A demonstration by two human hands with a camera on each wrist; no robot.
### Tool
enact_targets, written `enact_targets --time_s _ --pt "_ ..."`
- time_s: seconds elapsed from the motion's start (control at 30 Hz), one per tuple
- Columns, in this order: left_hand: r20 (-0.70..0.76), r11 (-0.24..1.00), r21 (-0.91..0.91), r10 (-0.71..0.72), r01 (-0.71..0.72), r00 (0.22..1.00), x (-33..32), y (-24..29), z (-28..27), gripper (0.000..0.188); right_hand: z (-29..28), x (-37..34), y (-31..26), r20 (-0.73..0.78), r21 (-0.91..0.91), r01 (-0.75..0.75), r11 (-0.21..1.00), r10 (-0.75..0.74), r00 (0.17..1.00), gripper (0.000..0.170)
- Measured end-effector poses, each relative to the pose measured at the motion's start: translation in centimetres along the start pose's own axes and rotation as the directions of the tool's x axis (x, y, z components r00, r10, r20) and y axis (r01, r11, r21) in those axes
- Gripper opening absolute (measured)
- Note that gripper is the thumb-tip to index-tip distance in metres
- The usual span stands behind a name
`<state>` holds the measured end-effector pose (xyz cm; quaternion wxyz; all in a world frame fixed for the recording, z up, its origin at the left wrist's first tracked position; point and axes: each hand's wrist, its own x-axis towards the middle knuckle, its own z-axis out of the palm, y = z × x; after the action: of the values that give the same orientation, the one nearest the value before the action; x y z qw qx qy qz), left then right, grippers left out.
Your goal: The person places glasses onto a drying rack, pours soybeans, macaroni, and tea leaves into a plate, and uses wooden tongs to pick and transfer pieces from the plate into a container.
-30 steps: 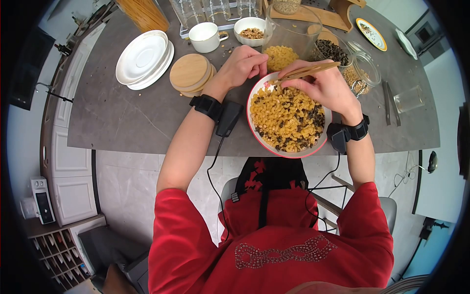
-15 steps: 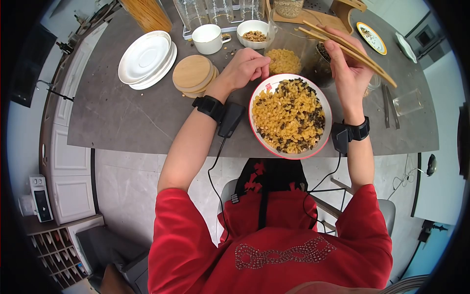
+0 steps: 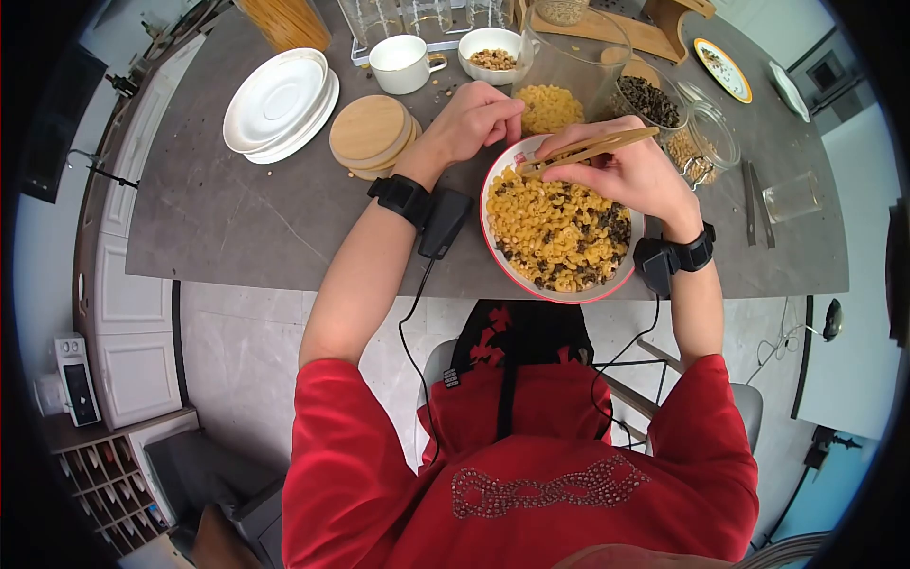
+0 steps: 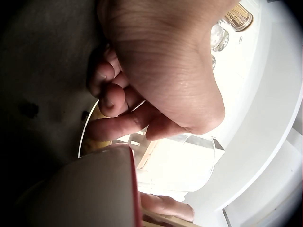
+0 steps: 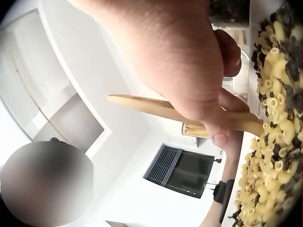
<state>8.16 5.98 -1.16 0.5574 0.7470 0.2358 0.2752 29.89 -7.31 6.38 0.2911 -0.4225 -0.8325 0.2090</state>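
My right hand (image 3: 630,175) grips wooden tongs (image 3: 602,142), their tips down in the pasta near the bowl's far left side. The white, red-rimmed bowl (image 3: 487,223) holds yellow pasta (image 3: 540,218) mixed with black pieces. In the right wrist view, thumb and fingers pinch the tongs (image 5: 156,108) just above the pasta (image 5: 272,175). My left hand (image 3: 471,123) lies beside the glass jar of pasta (image 3: 550,109), fingers loosely bent, fingertips close against its side. In the left wrist view, the left hand (image 4: 161,71) is above the bowl's outer wall (image 4: 90,189).
Stacked white plates (image 3: 275,100), wooden discs (image 3: 368,128), a white cup (image 3: 398,64) and a small bowl of nuts (image 3: 492,61) stand left and behind. Toward the right are a jar of black pieces (image 3: 647,100), a clip jar (image 3: 697,152), metal tongs (image 3: 754,204) and a glass (image 3: 791,199).
The right hand was at the bowl, rose with the tongs toward the jar of black pieces, and is back down over the bowl. The left hand has barely moved.
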Motion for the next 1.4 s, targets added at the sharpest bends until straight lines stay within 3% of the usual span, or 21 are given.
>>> enact_targets --time_s 0.23,0.3,0.43,0.63,0.67,0.73,0.77,0.83,0.87,0.93,0.97,1.03,1.07,1.13,1.17,1.23,1.27,1.33,1.4 --pt "0.005 1.0 0.014 0.011 -0.011 1.0 -0.2 0.1 0.1 0.051 0.0 0.3 -0.2 0.017 -0.014 -0.012 1.0 0.012 1.0 0.019" --pt "0.001 1.0 0.011 0.01 -0.01 1.0 -0.1 0.1 0.1 0.05 0.4 0.2 0.7 0.006 0.08 0.083 0.993 -0.083 0.996 0.019" --pt "0.001 1.0 -0.018 -0.009 0.009 1.0 -0.1 0.1 0.0 0.05 0.3 0.2 0.6 0.023 0.065 0.085 0.994 -0.086 0.996 0.02" --pt "-0.005 1.0 0.007 0.001 -0.001 1.0 -0.2 0.0 0.0 0.05 -0.4 -0.1 -0.6 0.049 -0.004 -0.082 0.997 0.082 0.995 0.019" --pt "-0.006 1.0 0.002 -0.005 0.005 1.0 -0.3 0.1 0.1 0.05 -0.6 -0.3 -0.6 -0.085 0.034 0.013 0.999 -0.01 0.996 0.019" --pt "-0.016 1.0 -0.01 0.016 -0.016 1.0 -0.2 0.4 0.3 0.05 -1.0 -0.6 0.8 -0.349 0.019 0.202 0.979 -0.182 0.919 0.023" --pt "-0.017 1.0 -0.013 0.015 -0.015 1.0 -0.2 0.2 0.2 0.05 -0.9 -0.5 0.8 -0.346 0.02 0.2 0.98 -0.181 0.921 0.023" --pt "0.001 1.0 0.001 -0.003 0.003 1.0 -0.1 0.0 0.0 0.049 -0.8 0.0 0.6 -0.711 0.103 0.295 0.95 -0.137 0.689 0.025" --pt "0.0 1.0 0.002 -0.003 0.003 1.0 -0.1 0.0 0.0 0.049 -0.8 0.2 0.3 -0.711 0.103 0.297 0.949 -0.138 0.689 0.025" --pt "0.002 1.0 -0.02 -0.004 0.005 1.0 -0.1 0.0 0.1 0.048 -1.0 0.2 -0.5 -0.712 0.164 0.047 0.985 0.085 0.697 0.028" --pt "0.007 1.0 -0.019 -0.003 0.003 1.0 -0.1 0.1 0.1 0.048 -1.1 0.1 -0.4 -0.715 0.162 0.045 0.986 0.086 0.694 0.028" --pt "-0.003 1.0 0.007 0.002 -0.002 1.0 -0.2 0.2 0.1 0.048 -1.5 -0.1 -0.2 -0.623 0.382 0.08 0.921 0.192 0.758 0.029" --pt "-0.003 1.0 0.006 0.003 -0.003 1.0 -0.1 0.1 0.1 0.048 -1.5 -0.3 -0.3 -0.623 0.38 0.079 0.921 0.192 0.759 0.029" --pt "0.001 1.0 -0.007 -0.004 0.004 1.0 -0.1 -0.1 0.0 0.048 -1.2 -0.6 -0.3 -0.527 0.351 0.1 0.931 0.108 0.843 0.027" --pt "0.0 1.0 -0.007 -0.009 0.009 1.0 -0.3 0.0 0.2 0.048 -1.3 -0.5 -0.3 -0.472 0.217 0.107 0.97 0.009 0.881 0.023" --pt "-0.04 1.0 -0.02 0.022 -0.022 0.999 -0.3 0.4 0.5 0.048 -1.2 -0.5 0.1 -0.227 0.031 0.11 0.993 -0.1 0.969 0.024" --pt "-0.04 1.0 -0.016 0.021 -0.022 0.999 -0.2 0.3 0.2 0.048 -1.1 -0.4 0.0 -0.23 0.032 0.113 0.993 -0.102 0.968 0.024" --pt "0.01 1.0 -0.005 0.008 -0.008 1.0 -0.1 -0.2 -0.1 0.048 -0.9 -0.3 -0.6 0.006 -0.008 0.006 1.0 -0.005 1.0 0.021" --pt "0.008 1.0 -0.014 0.006 -0.006 1.0 -0.1 0.1 0.0 0.048 -0.8 0.0 -1.5 0.019 -0.02 -0.025 0.999 0.026 0.999 0.02"
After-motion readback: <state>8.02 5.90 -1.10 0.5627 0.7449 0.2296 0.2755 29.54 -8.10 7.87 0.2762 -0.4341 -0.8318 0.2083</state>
